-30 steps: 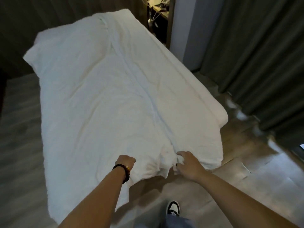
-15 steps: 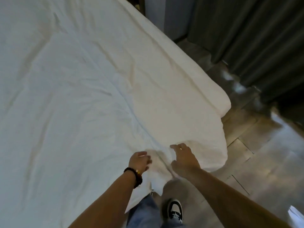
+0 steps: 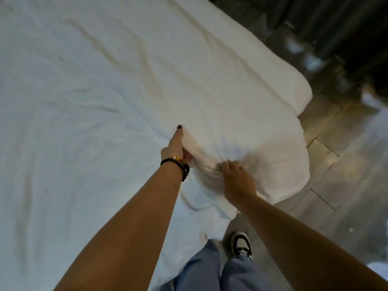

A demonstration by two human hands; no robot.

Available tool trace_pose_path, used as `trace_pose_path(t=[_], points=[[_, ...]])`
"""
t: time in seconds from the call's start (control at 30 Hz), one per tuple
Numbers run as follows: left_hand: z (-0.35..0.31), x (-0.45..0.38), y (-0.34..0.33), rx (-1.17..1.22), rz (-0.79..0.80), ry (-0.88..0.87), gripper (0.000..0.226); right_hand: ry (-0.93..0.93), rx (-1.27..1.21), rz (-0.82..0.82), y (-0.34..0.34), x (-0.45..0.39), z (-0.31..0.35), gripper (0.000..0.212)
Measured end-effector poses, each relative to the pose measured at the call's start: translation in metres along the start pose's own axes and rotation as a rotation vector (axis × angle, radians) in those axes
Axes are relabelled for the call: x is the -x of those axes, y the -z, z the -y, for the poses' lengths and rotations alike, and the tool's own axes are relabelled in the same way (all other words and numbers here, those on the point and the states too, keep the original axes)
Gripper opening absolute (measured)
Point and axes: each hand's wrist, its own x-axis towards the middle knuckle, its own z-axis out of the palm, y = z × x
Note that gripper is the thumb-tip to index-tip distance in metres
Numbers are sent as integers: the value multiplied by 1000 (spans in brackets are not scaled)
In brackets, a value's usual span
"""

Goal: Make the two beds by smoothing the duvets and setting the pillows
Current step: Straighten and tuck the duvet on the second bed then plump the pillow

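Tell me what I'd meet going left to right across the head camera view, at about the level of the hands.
Smooth stretch of white duvet → left hand gripping a fold → right hand gripping the bunched cloth → duvet corner hanging over the bed's edge → wooden floor.

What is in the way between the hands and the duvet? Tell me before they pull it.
Nothing visible. The left hand already grips a bunched fold of the white duvet, fingers tucked under the cloth, and the right hand pinches the gathered fabric right beside it. Only wrinkles show on the duvet around them.
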Motion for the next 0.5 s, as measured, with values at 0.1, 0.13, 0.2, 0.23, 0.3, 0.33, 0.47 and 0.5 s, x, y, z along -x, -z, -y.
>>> trace_pose_path(t=[0.1, 0.13, 0.2, 0.23, 0.3, 0.33, 0.47, 0.5], points=[[-5, 8, -7, -221, 38, -23, 51, 42, -13, 69, 19, 2, -8, 57], [-8, 10, -6, -313, 50, -29, 54, 66, -10, 87, 27, 5, -10, 60], [-15, 12, 2, -446, 69, -53, 54, 119, 5, 133, 44, 16, -9, 66], [-20, 13, 8, -512, 81, -76, 49, 139, 19, 156, 53, 23, -8, 68], [-33, 21, 21, -602, 94, -118, 37, 173, 36, 196, 66, 36, -1, 69], [-38, 26, 29, -648, 86, -150, 32, 195, 34, 217, 71, 42, 5, 67], [-54, 45, 68, -840, 4, -319, 30, 328, 31, 287, 80, 63, 44, 53], [-57, 49, 81, -843, -14, -334, 31, 352, 38, 304, 79, 69, 56, 52]])
